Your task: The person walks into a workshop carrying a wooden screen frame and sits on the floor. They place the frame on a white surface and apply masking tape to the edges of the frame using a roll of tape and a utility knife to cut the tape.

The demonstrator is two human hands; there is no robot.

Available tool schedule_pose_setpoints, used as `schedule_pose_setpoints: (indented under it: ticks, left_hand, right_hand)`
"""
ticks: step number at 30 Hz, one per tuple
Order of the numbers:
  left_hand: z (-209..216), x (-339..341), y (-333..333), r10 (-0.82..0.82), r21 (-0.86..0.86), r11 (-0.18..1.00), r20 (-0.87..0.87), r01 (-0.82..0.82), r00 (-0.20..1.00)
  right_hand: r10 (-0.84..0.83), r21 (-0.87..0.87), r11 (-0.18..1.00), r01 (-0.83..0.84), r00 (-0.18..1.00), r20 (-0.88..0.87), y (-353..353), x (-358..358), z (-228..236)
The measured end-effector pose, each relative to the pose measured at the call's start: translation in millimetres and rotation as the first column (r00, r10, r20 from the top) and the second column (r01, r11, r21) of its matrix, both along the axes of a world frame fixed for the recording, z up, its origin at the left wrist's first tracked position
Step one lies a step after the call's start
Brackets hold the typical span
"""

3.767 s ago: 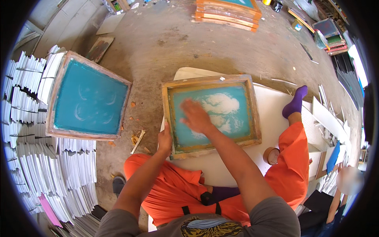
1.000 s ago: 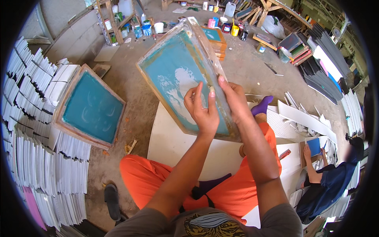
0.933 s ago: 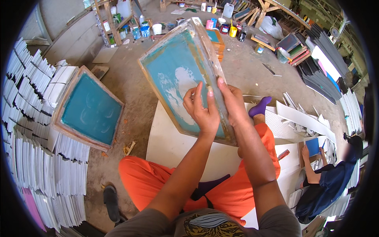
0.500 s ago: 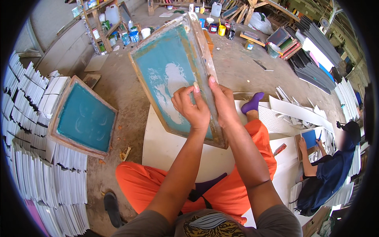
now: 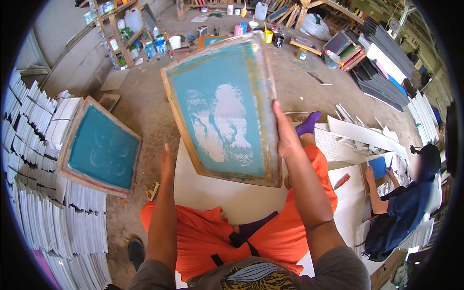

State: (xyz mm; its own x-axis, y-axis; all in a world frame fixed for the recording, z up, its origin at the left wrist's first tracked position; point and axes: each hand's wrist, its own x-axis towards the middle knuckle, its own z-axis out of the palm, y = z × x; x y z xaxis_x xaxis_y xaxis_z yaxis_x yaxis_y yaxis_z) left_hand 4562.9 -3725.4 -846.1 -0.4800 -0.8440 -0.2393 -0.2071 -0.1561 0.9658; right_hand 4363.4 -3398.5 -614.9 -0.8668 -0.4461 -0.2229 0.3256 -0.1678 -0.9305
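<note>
My right hand [image 5: 286, 135] grips the right edge of a wooden-framed printing screen [image 5: 220, 118], holding it tilted up in front of me. Its mesh is teal with a pale, light-coloured figure pattern, and brownish tape or residue lines the border. Only part of the right hand shows; the fingers behind the frame are hidden. To the left of the screen, apart from its lower left edge, my left hand [image 5: 166, 163] is raised edge-on with fingers stretched out and nothing visible in it.
A second teal screen [image 5: 104, 145] leans on stacked white sheets [image 5: 79, 227] at left. Under me lies a white board [image 5: 188, 169] with a red-handled tool [image 5: 342, 181]. At right, a co-worker [image 5: 408, 208] handles a blue panel [image 5: 378, 168]. Paint containers [image 5: 160, 46] stand behind.
My left hand has left the screen's face and moved down and left, its fingers straightening. The screen has turned to face me more, still held by my right hand.
</note>
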Motion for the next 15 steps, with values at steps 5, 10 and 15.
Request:
schedule_pose_setpoints:
  ticks: [5,10,15]
  left_hand:
    - [-3,23,17,-0.277,0.350,0.849,-0.345,0.396,0.897]
    - [6,39,26,-0.218,0.483,0.787,-0.363,0.384,0.906]
    - [15,28,37,-0.239,0.529,0.781,-0.236,0.331,0.942]
  right_hand:
    - [0.102,-0.129,0.989,-0.076,0.972,0.213,5,-27,-38]
    - [0.070,-0.108,0.993,-0.042,0.959,0.276,-8,-49,-113]
    - [0.072,-0.063,0.997,-0.049,0.890,0.451,-16,-92,-219]
